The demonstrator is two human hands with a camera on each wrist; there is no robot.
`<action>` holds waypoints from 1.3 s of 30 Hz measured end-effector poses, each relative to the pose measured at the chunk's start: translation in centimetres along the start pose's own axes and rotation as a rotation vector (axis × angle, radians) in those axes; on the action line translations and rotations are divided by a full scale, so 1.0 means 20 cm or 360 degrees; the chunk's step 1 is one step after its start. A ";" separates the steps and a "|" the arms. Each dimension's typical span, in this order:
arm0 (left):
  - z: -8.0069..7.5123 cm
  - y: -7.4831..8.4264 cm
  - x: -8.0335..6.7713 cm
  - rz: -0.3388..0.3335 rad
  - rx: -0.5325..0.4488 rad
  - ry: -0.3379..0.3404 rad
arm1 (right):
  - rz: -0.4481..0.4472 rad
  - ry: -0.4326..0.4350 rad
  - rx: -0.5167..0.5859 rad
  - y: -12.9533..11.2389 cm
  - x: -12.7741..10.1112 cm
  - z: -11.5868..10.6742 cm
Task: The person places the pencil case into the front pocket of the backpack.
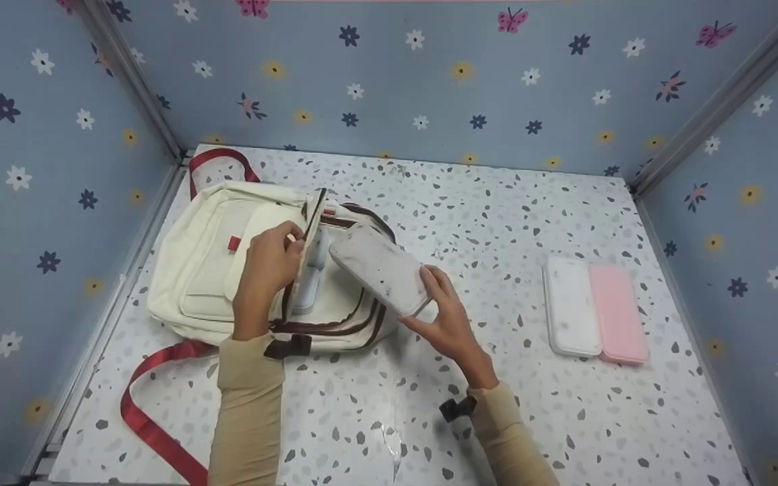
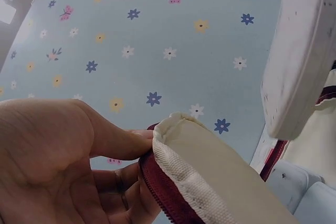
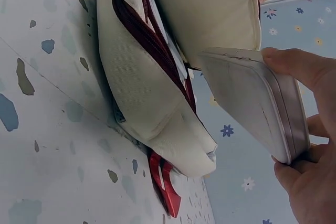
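Observation:
A cream backpack (image 1: 210,253) with dark red zips lies on the table, its compartment held open. With thumb and fingers my left hand (image 1: 269,263) pinches the zipped edge of the flap (image 2: 184,177) and holds it up. My right hand (image 1: 446,314) grips one end of a hard white pencil case (image 1: 382,266) with rounded corners and dark scuffs. Its other end tilts over the opening, above the bag's cream lining. Light blue cases (image 1: 306,290) sit inside the compartment, partly hidden by the flap.
Side by side on the right of the speckled table (image 1: 483,223) lie a white case (image 1: 573,307) and a pink case (image 1: 618,314). A red strap (image 1: 152,432) trails toward the front edge. Flower-patterned panels (image 1: 389,81) wall in the table's back and sides.

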State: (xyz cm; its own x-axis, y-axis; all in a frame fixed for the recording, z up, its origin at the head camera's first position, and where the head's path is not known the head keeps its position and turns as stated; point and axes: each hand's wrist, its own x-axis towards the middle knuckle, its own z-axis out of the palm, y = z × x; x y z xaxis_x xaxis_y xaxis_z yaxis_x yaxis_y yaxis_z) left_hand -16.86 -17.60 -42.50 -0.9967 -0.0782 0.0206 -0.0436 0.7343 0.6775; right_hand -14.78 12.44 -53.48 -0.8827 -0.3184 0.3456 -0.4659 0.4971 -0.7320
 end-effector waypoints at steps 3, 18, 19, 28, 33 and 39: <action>0.00 0.00 0.00 0.0004 -0.0004 0.0002 | -0.0039 -0.0043 0.0005 0.00 0.05 0.03; 0.00 0.00 0.01 0.0006 -0.0014 0.0057 | 0.0135 -0.0362 0.0047 0.00 0.28 0.11; 0.00 0.00 0.01 0.0007 -0.0012 0.0060 | 0.0159 -0.0367 0.0065 0.00 0.29 0.11; 0.00 0.00 0.01 0.0020 -0.0017 0.0101 | 0.0225 -0.0231 0.0106 0.02 0.33 0.10; 0.00 0.02 0.01 0.0029 -0.0021 0.0106 | 0.0207 -0.0204 0.0089 0.05 0.34 0.12; 0.01 0.02 0.02 0.0037 -0.0033 0.0116 | 0.0285 -0.0231 0.0081 0.06 0.34 0.13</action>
State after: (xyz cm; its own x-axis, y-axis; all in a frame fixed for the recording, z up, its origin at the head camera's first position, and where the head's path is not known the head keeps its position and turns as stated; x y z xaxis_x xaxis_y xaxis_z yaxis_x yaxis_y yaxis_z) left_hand -17.22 -17.19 -42.28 -0.9898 -0.1108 0.0890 -0.0187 0.7225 0.6912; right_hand -21.25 8.70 -53.53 -0.9313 -0.3430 0.1222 -0.2955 0.5158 -0.8041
